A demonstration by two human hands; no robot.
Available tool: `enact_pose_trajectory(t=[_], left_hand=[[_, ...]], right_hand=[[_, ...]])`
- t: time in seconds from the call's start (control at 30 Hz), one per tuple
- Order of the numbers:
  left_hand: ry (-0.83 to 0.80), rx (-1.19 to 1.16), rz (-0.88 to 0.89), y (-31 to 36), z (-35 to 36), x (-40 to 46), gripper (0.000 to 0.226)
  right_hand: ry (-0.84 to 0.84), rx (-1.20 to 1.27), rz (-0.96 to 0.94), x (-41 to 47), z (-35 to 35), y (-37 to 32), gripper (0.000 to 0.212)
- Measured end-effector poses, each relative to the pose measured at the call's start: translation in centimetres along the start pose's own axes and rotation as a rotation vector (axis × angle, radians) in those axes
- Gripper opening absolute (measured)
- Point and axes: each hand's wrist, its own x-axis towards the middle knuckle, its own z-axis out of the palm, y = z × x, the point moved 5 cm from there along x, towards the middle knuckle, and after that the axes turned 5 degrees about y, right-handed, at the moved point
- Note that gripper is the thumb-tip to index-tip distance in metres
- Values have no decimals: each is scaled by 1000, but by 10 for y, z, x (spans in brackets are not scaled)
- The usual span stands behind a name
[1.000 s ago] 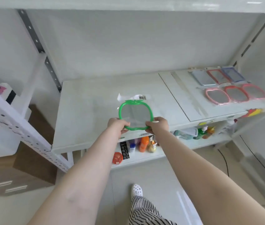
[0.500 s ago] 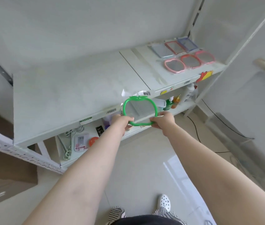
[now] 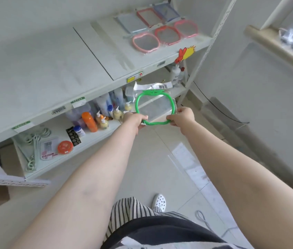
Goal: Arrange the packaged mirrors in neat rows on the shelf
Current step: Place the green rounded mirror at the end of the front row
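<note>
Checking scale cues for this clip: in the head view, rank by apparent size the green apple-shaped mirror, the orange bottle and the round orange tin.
1. Green apple-shaped mirror, though it is nearest the camera.
2. Orange bottle.
3. Round orange tin, nearly the bottle's size, so that order is unsure.

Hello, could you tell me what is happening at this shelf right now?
A person is stocking packaged mirrors. Both hands hold a green apple-shaped mirror in its clear wrapper: the left hand grips its lower left rim, the right hand its lower right. It is in the air in front of the shelf, not yet set down. At the shelf's far right end, three pink apple-shaped mirrors lie in a row, with three rectangular mirrors in a row behind them.
</note>
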Motion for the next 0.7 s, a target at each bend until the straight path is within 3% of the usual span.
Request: enact_pose_trajectory(t=[0.27, 0.37, 0.57, 0.7], left_hand=[[85, -25, 15, 23, 30, 12, 32], [114, 4, 29, 42, 33, 30, 23], [49, 34, 9, 94, 33, 78, 20], [73, 74, 1, 129, 28, 111, 18]], right_hand=[[-60, 38, -31, 44, -11, -18, 31], [-70, 51, -36, 65, -1, -35, 32], [-79, 8, -68, 112, 29, -88, 24], [-84, -4, -107, 138, 49, -129, 36]])
